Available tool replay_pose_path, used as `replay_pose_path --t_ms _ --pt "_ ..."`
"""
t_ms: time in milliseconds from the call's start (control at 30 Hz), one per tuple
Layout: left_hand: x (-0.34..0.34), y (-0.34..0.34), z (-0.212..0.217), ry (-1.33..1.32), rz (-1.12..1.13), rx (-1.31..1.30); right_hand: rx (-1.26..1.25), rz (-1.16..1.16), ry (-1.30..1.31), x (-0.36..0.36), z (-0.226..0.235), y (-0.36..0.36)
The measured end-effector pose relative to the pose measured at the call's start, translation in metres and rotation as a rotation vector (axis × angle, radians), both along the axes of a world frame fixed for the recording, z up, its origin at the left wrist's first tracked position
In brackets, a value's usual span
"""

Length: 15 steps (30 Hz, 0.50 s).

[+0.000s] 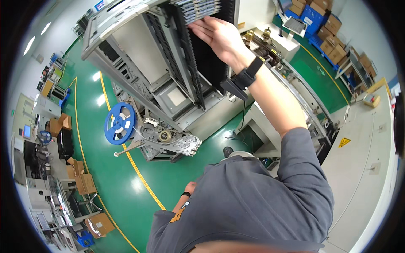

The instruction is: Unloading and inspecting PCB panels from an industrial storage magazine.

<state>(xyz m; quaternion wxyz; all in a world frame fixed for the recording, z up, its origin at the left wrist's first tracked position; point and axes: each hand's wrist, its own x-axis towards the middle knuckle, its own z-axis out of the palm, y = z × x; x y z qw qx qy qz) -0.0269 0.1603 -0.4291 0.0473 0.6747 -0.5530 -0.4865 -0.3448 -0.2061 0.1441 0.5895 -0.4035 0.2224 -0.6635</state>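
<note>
My right hand (218, 37) is raised at the top, palm showing, with its fingers stretched out. Its fingertips touch the lower edge of a stack of circuit boards (198, 9). The boards sit in layers in a tall black slotted magazine rack (192, 59); I see no board pulled out of the stack. On the right wrist is a black strap with a dark clip-like device (240, 82). My left hand (191, 187) hangs low beside my body, mostly hidden by my grey shirt, and its fingers do not show.
A metal machine frame (126, 84) surrounds the rack. A feeder with a blue reel (120, 123) juts out on its left. To the right run a conveyor rail (301, 90) and a white cabinet (358, 168). Cardboard boxes (333, 46) stand at the back right; workbenches line the far left.
</note>
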Motion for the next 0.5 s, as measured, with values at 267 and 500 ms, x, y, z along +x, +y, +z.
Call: replay_pose_path --t_ms 267,500 --pt "0.041 -0.007 -0.017 -0.043 0.144 0.077 0.162 -0.1 0.028 -0.002 0.017 0.004" --pt "0.001 -0.035 -0.001 0.014 0.231 0.04 0.165 -0.127 0.056 -0.009 0.016 0.024"
